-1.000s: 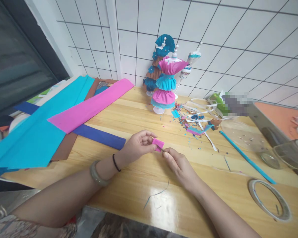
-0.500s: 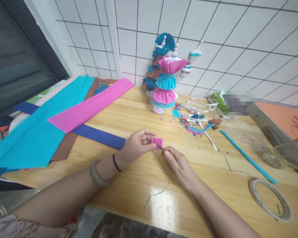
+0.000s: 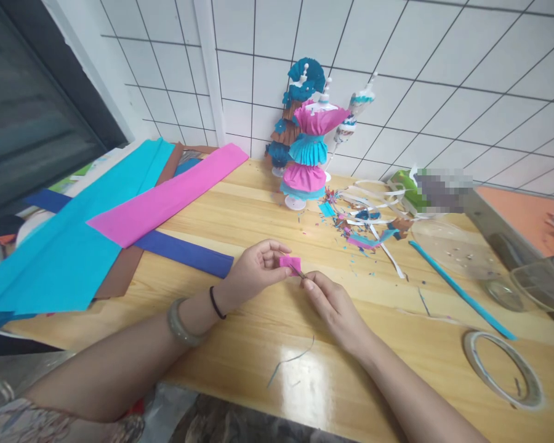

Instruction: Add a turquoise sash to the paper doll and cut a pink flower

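Left hand (image 3: 258, 269) pinching one pink paper piece (image 3: 285, 261); right hand (image 3: 331, 304) gripping one slim tool (image 3: 300, 272).

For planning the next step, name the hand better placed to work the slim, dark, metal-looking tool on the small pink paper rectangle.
Likely the right hand: it grips the tool, tip over the paper rectangle, while the left hand pinches the rectangle's left side.
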Action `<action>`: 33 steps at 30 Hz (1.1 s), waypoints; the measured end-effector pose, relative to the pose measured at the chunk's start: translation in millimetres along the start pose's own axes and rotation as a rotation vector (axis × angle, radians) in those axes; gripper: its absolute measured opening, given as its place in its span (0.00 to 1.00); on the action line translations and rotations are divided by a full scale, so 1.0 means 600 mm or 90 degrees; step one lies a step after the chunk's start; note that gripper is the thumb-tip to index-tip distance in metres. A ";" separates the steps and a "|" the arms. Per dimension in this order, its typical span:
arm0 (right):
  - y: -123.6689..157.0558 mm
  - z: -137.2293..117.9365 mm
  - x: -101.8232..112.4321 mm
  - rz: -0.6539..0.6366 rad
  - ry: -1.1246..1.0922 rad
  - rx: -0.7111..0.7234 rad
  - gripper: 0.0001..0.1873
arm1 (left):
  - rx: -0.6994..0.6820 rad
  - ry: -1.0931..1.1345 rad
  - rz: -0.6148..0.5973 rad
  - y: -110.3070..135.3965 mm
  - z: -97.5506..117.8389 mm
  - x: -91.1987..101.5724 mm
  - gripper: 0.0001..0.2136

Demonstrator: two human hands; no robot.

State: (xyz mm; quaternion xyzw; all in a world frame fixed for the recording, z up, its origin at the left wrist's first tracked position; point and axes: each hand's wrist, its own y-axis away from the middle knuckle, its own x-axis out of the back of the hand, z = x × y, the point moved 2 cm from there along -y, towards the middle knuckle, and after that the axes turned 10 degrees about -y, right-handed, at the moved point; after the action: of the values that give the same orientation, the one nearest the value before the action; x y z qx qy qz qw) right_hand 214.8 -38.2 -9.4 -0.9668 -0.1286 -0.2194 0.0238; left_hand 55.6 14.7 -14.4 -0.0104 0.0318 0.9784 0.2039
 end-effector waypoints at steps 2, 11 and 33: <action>0.000 0.000 0.000 -0.004 0.000 0.001 0.16 | -0.004 -0.011 -0.022 0.000 -0.003 0.000 0.15; 0.001 0.002 0.000 -0.013 -0.004 0.008 0.17 | 0.003 -0.001 -0.034 0.001 -0.001 -0.003 0.16; 0.003 0.000 0.001 -0.016 0.014 0.025 0.17 | 0.005 0.000 -0.041 0.003 0.000 -0.001 0.16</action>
State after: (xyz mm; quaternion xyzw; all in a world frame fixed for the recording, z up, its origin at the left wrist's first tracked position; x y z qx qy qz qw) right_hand 215.7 -39.6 -9.2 -0.9620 -0.1448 -0.2277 0.0413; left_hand 55.3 13.1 -14.3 -0.0109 0.0355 0.9712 0.2354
